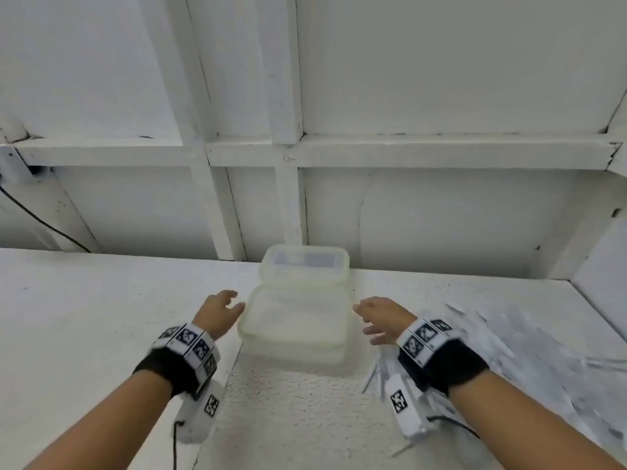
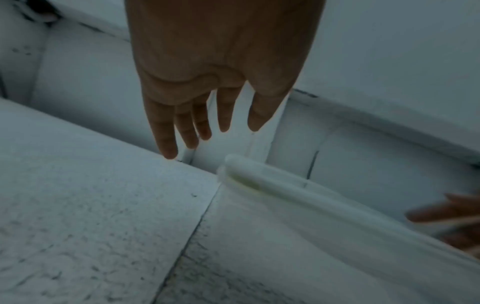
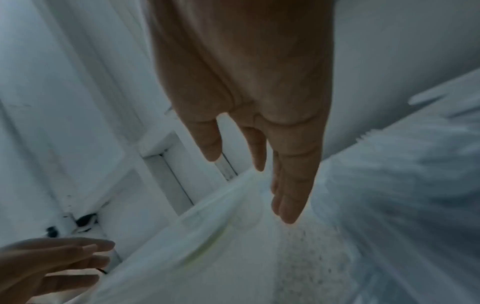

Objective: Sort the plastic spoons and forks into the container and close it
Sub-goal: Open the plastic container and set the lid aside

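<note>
A translucent plastic container (image 1: 295, 325) sits mid-table near the wall; the picture is too blurred to tell what lies inside. A second translucent piece (image 1: 305, 262), shaped like its lid, lies right behind it. My left hand (image 1: 227, 305) hovers at the container's left rim with fingers straight and holds nothing. At the right rim my right hand (image 1: 366, 320) is spread the same way, also holding nothing. A blurred pile of clear plastic cutlery (image 1: 509, 351) lies to the right. The left wrist view shows my left hand (image 2: 197, 123) above the container rim (image 2: 272, 185). In the right wrist view, my right hand (image 3: 259, 174) hangs over the container (image 3: 207, 236).
The white table (image 1: 84, 334) meets a white framed wall (image 1: 288, 150) just behind the container. A black cable (image 1: 40, 218) runs down at the far left. More cutlery (image 3: 405, 185) smears across the right of the right wrist view.
</note>
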`<state>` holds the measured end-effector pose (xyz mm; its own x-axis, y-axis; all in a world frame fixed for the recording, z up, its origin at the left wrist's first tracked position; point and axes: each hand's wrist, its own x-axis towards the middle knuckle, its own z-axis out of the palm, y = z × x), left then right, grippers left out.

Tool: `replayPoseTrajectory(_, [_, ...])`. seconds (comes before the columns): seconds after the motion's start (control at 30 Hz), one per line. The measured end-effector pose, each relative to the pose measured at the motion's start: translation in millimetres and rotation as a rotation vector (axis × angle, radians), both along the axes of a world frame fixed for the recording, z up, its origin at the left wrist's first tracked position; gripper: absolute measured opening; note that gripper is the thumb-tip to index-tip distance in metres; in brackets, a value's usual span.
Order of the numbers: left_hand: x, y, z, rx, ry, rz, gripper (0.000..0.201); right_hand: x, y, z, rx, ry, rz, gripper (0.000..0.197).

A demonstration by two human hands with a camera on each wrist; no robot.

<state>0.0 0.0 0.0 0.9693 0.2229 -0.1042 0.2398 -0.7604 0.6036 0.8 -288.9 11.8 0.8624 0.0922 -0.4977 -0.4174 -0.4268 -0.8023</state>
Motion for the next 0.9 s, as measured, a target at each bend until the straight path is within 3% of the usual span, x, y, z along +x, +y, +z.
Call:
replayPoseTrajectory(0.2, [21.9,-8.3,-10.8,-0.219,0.210,0.081,0.044,15.2,25.1,-29.4,0.054,0.100,-0.208,0.039])
replayPoseTrajectory(0.43, [37.7,-18.4,-17.7,-0.089,0.182,0.068,0.051,21.9,40.4,-41.4,-0.033,-0.022,-0.211,0.040])
replayPoseTrajectory(0.63, [22.9,-18.4,-36.2,-0.040,0.256,0.065,0.064,-17.2,32.9,-36.0,0.106,0.175,-0.238,0.022])
replayPoseTrajectory(0.8, [10.9,-20.0,-46.2,-0.089,0.280,0.018,0.066,-30.9,33.7,-46.5,0.014,0.106,-0.248,0.040])
replayPoseTrajectory(0.9, [12.0,-17.6,-47.5,0.000,0.214,0.006,0.060,-30.4,38.6,-45.7,-0.132,0.023,-0.237,0.053])
